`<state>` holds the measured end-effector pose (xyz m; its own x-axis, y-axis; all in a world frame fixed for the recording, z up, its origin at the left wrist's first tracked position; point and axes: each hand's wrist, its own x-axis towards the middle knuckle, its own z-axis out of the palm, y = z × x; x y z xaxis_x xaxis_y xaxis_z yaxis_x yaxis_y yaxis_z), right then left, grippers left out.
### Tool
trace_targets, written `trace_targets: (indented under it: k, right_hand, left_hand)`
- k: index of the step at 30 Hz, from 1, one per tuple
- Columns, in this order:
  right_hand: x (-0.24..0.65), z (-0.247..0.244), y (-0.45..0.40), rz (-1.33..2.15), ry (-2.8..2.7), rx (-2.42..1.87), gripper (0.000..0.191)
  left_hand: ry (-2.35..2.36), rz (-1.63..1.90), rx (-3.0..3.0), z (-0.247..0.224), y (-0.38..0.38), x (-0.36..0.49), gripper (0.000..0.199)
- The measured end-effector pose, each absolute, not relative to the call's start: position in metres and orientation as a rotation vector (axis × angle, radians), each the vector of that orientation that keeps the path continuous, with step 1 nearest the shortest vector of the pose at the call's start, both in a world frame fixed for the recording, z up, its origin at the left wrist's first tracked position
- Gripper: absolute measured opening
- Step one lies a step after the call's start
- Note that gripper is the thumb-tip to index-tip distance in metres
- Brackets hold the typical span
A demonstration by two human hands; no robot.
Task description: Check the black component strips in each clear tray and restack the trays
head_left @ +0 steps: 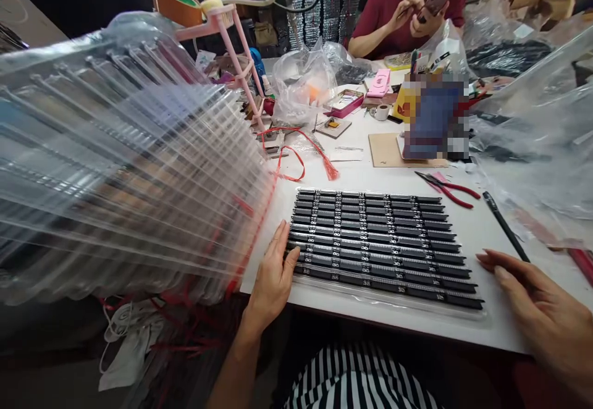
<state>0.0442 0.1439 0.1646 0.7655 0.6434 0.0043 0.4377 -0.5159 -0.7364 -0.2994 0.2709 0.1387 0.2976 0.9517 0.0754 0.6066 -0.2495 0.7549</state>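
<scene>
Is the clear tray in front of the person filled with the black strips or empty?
Filled: the clear tray holds rows of black strips across its whole width, lying flat.

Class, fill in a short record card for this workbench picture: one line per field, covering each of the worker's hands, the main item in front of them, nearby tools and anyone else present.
Left hand: left hand rests open, fingers touching the left edge of the tray of black strips
Right hand: right hand lies open on the white table, right of the tray, holding nothing
Main item: rows of black strips in a clear tray
Tools: red-handled pliers; black pen
Left side: stack of clear trays, blurred
Others: a person in a red top across the table
</scene>
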Motion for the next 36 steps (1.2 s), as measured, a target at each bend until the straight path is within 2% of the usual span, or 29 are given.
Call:
trace_targets:
  k: [4, 12, 23, 31, 36]
  right_hand:
    - [0.040, 0.171, 0.146, 0.395, -0.723, -2.208, 0.055]
    - [0.046, 0.165, 0.143, 0.464, -0.792, -2.155, 0.056]
    - [0.053, 0.143, 0.139, 0.440, -0.918, -1.920, 0.043]
    - [0.054, 0.140, 0.138, 0.322, -1.052, -1.892, 0.031]
    - [0.055, 0.140, 0.140, 0.242, -1.144, -1.867, 0.028]
  left_hand:
    - [1.379, 0.649, 1.954, 0.141, 0.267, -0.295, 0.062]
    - [1.449, 0.748, 1.834, 0.142, 0.262, -0.285, 0.062]
    - [1.560, 0.725, 1.855, 0.143, 0.276, -0.279, 0.060]
    - [1.524, 0.633, 2.283, 0.137, 0.300, -0.264, 0.061]
    - [1.310, 0.381, 2.755, 0.136, 0.297, -0.243, 0.070]
